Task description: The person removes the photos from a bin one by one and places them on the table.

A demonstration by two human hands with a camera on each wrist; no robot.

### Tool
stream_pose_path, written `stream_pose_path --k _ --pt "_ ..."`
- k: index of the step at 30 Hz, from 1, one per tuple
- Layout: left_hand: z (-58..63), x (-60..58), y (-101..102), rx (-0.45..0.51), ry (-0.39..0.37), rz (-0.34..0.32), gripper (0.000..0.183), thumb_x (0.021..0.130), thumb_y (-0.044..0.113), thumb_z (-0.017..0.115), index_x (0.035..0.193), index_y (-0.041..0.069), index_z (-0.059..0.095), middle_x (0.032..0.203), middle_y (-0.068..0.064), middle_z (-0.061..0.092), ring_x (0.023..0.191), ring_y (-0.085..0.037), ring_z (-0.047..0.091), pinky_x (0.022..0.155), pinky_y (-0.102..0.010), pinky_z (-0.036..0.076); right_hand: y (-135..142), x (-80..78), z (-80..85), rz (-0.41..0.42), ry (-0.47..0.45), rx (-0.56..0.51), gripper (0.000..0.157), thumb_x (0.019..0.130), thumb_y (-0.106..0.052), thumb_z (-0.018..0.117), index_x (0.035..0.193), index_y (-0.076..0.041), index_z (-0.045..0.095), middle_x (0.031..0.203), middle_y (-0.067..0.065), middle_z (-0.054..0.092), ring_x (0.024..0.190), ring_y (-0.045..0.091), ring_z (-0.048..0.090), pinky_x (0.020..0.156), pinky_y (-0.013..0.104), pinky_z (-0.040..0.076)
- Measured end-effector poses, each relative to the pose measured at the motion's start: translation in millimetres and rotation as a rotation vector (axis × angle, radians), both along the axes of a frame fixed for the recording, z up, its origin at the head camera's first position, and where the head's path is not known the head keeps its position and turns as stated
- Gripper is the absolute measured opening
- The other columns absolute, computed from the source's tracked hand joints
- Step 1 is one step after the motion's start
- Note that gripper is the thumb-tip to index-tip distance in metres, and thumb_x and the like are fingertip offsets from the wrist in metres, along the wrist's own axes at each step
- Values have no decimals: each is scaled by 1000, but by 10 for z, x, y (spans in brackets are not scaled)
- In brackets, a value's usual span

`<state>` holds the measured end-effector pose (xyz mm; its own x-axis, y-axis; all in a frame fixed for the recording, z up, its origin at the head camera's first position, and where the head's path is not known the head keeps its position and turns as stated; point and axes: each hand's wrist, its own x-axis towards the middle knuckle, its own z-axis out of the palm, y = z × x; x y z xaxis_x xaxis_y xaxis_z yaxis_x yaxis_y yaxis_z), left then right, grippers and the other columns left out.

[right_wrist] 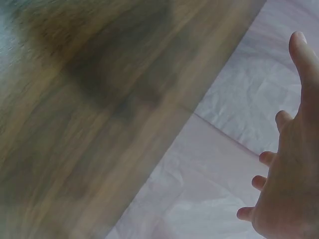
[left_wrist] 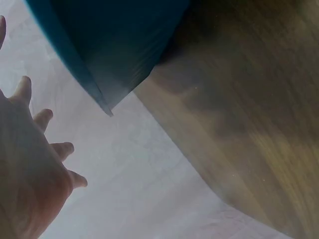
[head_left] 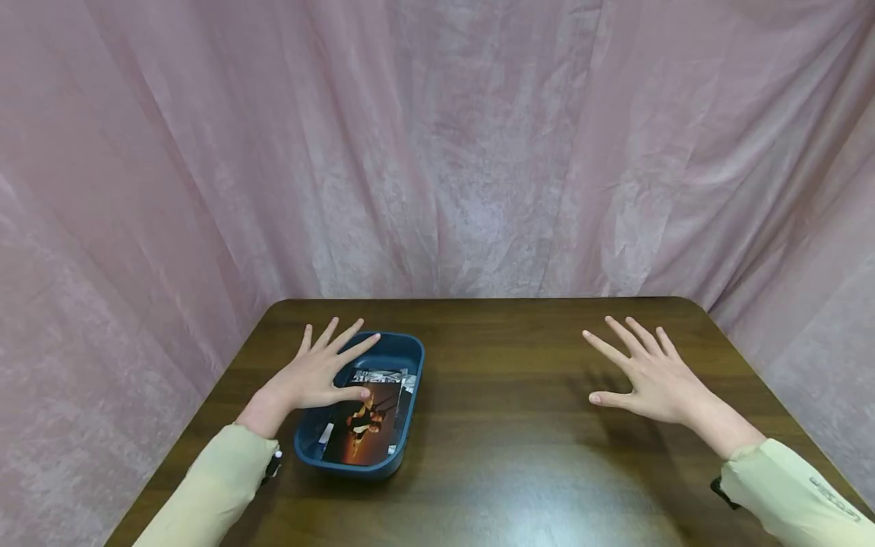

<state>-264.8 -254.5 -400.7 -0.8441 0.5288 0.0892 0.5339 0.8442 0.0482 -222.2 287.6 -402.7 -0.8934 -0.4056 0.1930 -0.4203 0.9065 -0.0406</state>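
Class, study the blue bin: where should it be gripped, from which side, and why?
The blue bin is probably best held by its two long walls: left hand from the left, right hand from the right. It stands upright, longer than wide, with printed items inside, between those walls.

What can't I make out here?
- Beneath the top sheet, head view: covered by it.
- Left rim of bin, head view: partly behind left hand.
- Bin's inside, left wrist view: behind its wall.
- Sleeve marking, head view: too small.
- Near edge of table, head view: cut off at bottom.
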Motion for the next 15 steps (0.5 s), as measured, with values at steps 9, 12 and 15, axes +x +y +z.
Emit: stream_pose_path --k 9,12,15 --pt "-8 139 -120 88 -48 43 88 87 62 62 158 34 19 168 -9 11 150 -50 12 108 -79 9 -187 -100 70 37 8 -23 95 82 -70 62 158 -39 15 165 16 15 150 45 15 113 72 12" --pt "-14 242 -187 135 -68 69 88 88 60 63 159 33 18 167 -12 13 149 -52 15 107 -79 11 -261 -123 93 52 13 -23 94 81 -72 61 158 -38 16 165 15 17 150 44 16 113 71 13" --pt "-24 356 -265 178 -83 88 90 88 56 65 159 31 16 165 -17 15 147 -52 20 107 -78 16 -340 -139 112 70 18 -32 94 81 -71 62 157 -38 18 165 15 19 150 43 16 113 70 13"
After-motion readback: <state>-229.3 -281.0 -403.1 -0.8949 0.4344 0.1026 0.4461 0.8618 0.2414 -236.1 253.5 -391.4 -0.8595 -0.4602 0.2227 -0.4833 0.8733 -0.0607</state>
